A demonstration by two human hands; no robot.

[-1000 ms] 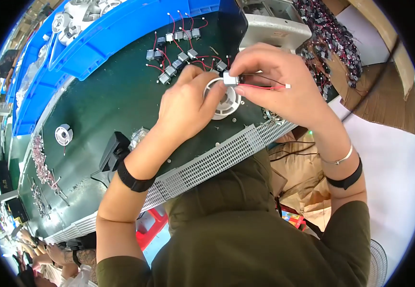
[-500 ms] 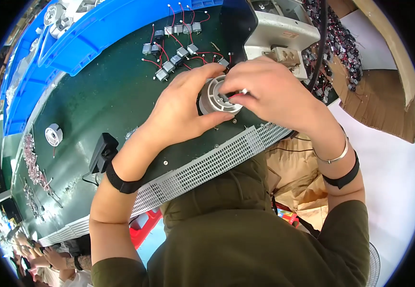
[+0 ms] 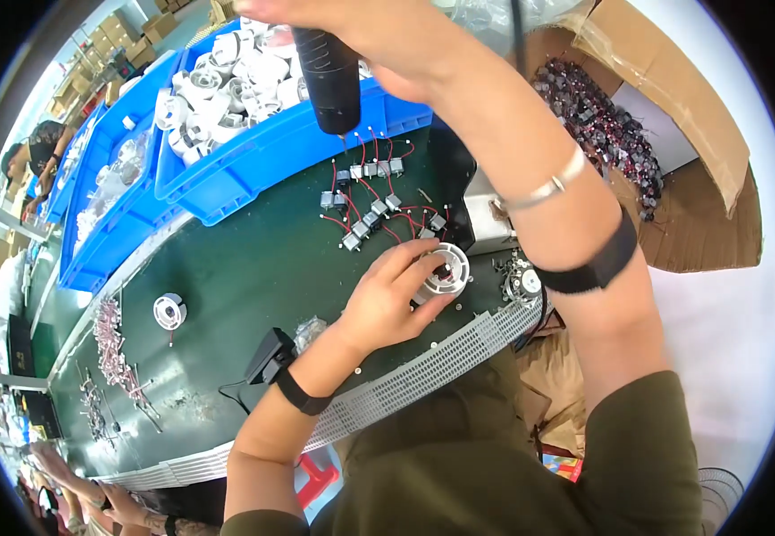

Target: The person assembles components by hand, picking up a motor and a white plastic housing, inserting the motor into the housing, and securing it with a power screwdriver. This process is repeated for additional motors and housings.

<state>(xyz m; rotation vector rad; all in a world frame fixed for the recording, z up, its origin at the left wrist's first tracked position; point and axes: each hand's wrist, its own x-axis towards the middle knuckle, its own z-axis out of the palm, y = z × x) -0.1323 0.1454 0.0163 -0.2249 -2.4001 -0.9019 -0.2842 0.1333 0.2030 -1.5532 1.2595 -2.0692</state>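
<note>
My left hand point(image 3: 391, 299) curls around a white round plastic housing point(image 3: 462, 271) on the green bench. Its fingertips reach over the rim, and a small dark part with a bit of red wire shows in the opening. At the top edge my right hand point(image 3: 379, 40) is wrapped round a black electric screwdriver point(image 3: 332, 85) with a ribbed grip. Its tip is not visible, and the upper fingers run out of the picture. Just beyond the housing, several small grey motors point(image 3: 371, 217) with red wires lie in rows.
Blue bins point(image 3: 227, 183) of white plastic parts line the far side. To the left stand another housing point(image 3: 169, 312) and a pile of wired parts point(image 3: 112, 344). A black device point(image 3: 271, 355) sits near my left forearm. A cardboard box point(image 3: 709, 210) with many motors is at right.
My right hand has left the housing and moved up and away to the black screwdriver. My left hand stays on the housing. The view has shifted, showing more of the bins.
</note>
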